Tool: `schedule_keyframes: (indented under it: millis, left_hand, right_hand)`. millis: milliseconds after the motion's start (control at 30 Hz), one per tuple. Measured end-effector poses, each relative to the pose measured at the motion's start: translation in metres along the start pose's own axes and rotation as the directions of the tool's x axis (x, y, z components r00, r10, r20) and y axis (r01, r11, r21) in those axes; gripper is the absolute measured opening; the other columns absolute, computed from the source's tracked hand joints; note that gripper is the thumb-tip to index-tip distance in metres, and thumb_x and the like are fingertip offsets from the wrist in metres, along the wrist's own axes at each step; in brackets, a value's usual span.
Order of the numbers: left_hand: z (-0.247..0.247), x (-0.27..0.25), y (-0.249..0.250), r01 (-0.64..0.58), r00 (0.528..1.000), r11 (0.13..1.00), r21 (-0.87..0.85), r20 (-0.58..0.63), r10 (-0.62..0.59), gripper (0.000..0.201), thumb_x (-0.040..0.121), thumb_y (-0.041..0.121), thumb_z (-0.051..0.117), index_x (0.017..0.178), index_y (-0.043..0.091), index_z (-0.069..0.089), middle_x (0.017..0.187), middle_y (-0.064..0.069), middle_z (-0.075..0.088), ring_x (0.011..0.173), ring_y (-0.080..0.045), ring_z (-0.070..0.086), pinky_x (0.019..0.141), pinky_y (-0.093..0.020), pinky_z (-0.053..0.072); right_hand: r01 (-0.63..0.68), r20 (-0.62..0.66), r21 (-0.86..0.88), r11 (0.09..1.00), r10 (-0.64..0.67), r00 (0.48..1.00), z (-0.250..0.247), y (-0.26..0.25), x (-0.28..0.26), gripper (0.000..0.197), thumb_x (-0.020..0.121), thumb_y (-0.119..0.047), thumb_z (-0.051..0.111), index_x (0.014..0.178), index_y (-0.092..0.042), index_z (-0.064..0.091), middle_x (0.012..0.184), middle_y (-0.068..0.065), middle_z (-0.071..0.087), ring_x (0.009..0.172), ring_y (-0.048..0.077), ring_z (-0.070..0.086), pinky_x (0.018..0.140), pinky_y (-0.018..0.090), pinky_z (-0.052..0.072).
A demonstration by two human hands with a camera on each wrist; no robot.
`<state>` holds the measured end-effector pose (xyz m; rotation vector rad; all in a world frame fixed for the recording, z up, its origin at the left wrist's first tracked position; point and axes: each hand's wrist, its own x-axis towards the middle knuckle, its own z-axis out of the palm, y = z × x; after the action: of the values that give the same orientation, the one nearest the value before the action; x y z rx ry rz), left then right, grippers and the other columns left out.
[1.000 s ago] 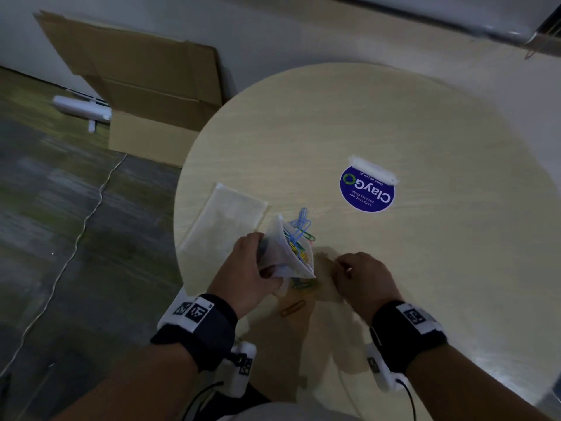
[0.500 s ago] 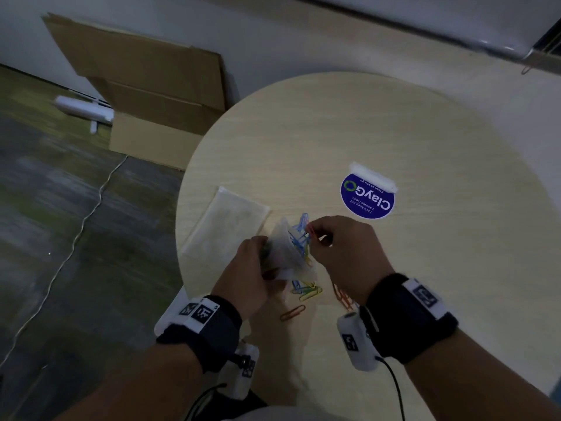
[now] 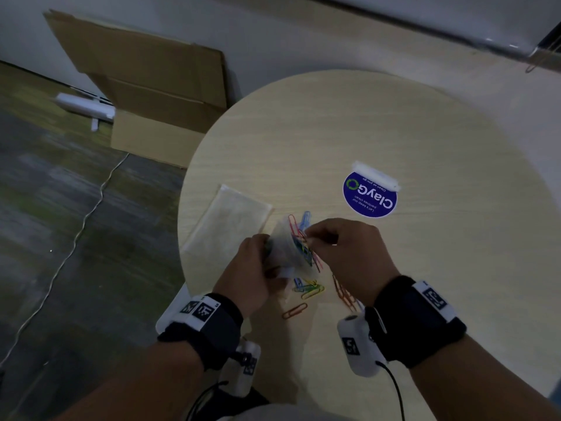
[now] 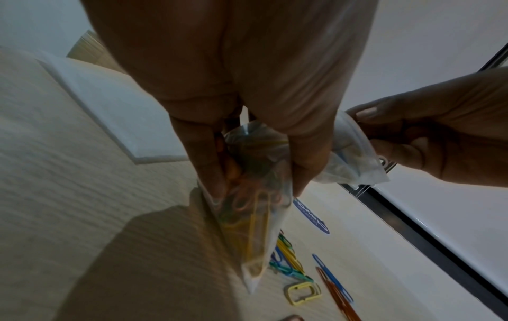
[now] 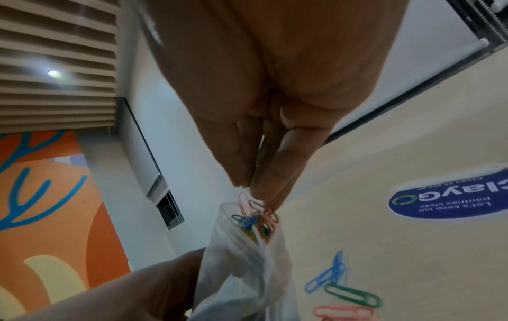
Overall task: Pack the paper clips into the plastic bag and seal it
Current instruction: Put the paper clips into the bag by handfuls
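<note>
Head view is showing the clear plastic bag (image 3: 283, 253) bulging with coloured paper clips (image 3: 305, 253); left hand (image 3: 249, 268) is gripping it, right hand (image 3: 346, 256) pinching red clips at its mouth.

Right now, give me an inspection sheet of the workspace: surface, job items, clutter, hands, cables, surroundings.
Surface: round light wood table, blue ClayGo sticker on it.
Job's things: plastic bag held open off the table, coloured clips inside; loose paper clips lie below it.
Clutter: flat clear pouch left of the bag.
Hands: left hand grips the bag; right hand pinches red clips at its mouth.
Cables: white cord on the floor; black wrist-camera lead.
Surroundings: cardboard boxes against the wall.
</note>
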<state>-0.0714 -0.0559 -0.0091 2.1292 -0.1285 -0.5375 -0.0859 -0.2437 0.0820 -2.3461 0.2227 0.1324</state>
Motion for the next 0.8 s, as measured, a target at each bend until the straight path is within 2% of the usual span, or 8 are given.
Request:
schedule_keyframes:
  millis: [67, 233, 300, 433, 533, 633, 700, 800]
  left_hand:
    - [0.000, 0.000, -0.001, 0.003, 1.000, 1.000, 0.005, -0.007, -0.003, 0.067, 0.067, 0.047, 0.080, 0.120, 0.038, 0.040, 0.127, 0.002, 0.050, 0.112, -0.017, 0.058, 0.095, -0.043, 0.052]
    - [0.001, 0.001, -0.006, -0.001, 1.000, 1.000, 0.001, -0.012, 0.001, 0.070, 0.071, 0.026, 0.084, 0.128, 0.024, 0.045, 0.125, 0.000, 0.050, 0.111, -0.019, 0.059, 0.093, -0.040, 0.053]
    - [-0.001, 0.000, -0.007, 0.000, 1.000, 1.000, -0.013, -0.018, 0.000, 0.068, 0.071, 0.026, 0.082, 0.129, 0.023, 0.046, 0.124, 0.002, 0.050, 0.109, -0.017, 0.060, 0.089, -0.033, 0.052]
    - [-0.009, -0.006, -0.014, 0.021, 1.000, 1.000, 0.013, -0.018, -0.020, 0.072, 0.073, 0.023, 0.083, 0.135, 0.022, 0.046, 0.126, 0.005, 0.052, 0.107, -0.011, 0.058, 0.083, -0.018, 0.045]
    - [-0.015, -0.012, -0.022, 0.015, 0.999, 1.000, 0.015, -0.039, -0.015, 0.070, 0.070, 0.021, 0.083, 0.131, 0.024, 0.048, 0.120, 0.004, 0.056, 0.095, -0.011, 0.059, 0.075, -0.015, 0.045]
    - [-0.018, -0.014, -0.025, 0.010, 0.999, 1.000, 0.018, -0.039, -0.009, 0.070, 0.069, 0.021, 0.084, 0.129, 0.026, 0.048, 0.118, 0.004, 0.058, 0.092, -0.011, 0.060, 0.073, -0.017, 0.049]
    - [-0.018, -0.014, -0.025, 0.012, 0.999, 1.000, 0.020, -0.043, -0.011, 0.070, 0.069, 0.020, 0.085, 0.128, 0.027, 0.048, 0.116, 0.006, 0.057, 0.086, -0.004, 0.057, 0.069, -0.010, 0.046]
    - [-0.018, -0.012, -0.025, 0.013, 0.999, 1.000, -0.004, -0.045, -0.013, 0.070, 0.069, 0.019, 0.085, 0.128, 0.026, 0.049, 0.113, 0.007, 0.056, 0.082, -0.001, 0.055, 0.070, -0.012, 0.047]
  right_hand:
    - [0.017, 0.045, 0.003, 1.000, -0.017, 0.999, 0.004, 0.001, -0.001, 0.020, 0.081, -0.014, 0.065, 0.093, -0.024, 0.076, 0.094, -0.005, 0.076, 0.088, 0.009, 0.068, 0.083, 0.027, 0.050]
    - [0.124, 0.211, -0.081, 0.989, -0.105, 0.972, 0.006, -0.003, -0.004, 0.026, 0.083, -0.010, 0.059, 0.098, -0.024, 0.076, 0.097, -0.004, 0.076, 0.091, 0.015, 0.068, 0.086, 0.032, 0.050]
    - [0.119, 0.178, -0.030, 0.992, -0.111, 0.978, -0.002, -0.005, -0.003, 0.025, 0.082, -0.010, 0.060, 0.094, -0.025, 0.077, 0.094, -0.006, 0.077, 0.086, 0.011, 0.069, 0.083, 0.028, 0.052]
    - [0.012, 0.012, 0.153, 0.988, -0.014, 1.000, -0.013, 0.012, 0.023, 0.020, 0.078, -0.009, 0.059, 0.082, -0.024, 0.072, 0.079, -0.007, 0.074, 0.074, 0.010, 0.069, 0.072, 0.034, 0.055]
    - [-0.020, 0.060, -0.053, 0.998, 0.023, 0.998, 0.001, 0.037, 0.057, 0.023, 0.086, -0.014, 0.061, 0.106, -0.021, 0.068, 0.107, 0.000, 0.070, 0.096, 0.015, 0.065, 0.085, 0.025, 0.045]
    - [-0.069, 0.256, -0.348, 0.935, 0.165, 0.953, 0.029, 0.054, 0.082, 0.054, 0.093, -0.038, 0.056, 0.140, -0.015, 0.044, 0.142, 0.011, 0.042, 0.128, 0.032, 0.043, 0.105, 0.039, 0.037]
    - [-0.042, 0.271, -0.459, 0.887, 0.184, 0.945, 0.049, 0.056, 0.088, 0.054, 0.092, -0.043, 0.054, 0.137, -0.015, 0.046, 0.138, 0.014, 0.039, 0.124, 0.038, 0.039, 0.103, 0.044, 0.036]
    - [0.113, 0.296, -0.451, 0.885, 0.028, 0.955, 0.067, 0.058, 0.085, 0.042, 0.087, -0.032, 0.059, 0.127, -0.019, 0.058, 0.124, 0.012, 0.048, 0.113, 0.036, 0.041, 0.096, 0.042, 0.041]
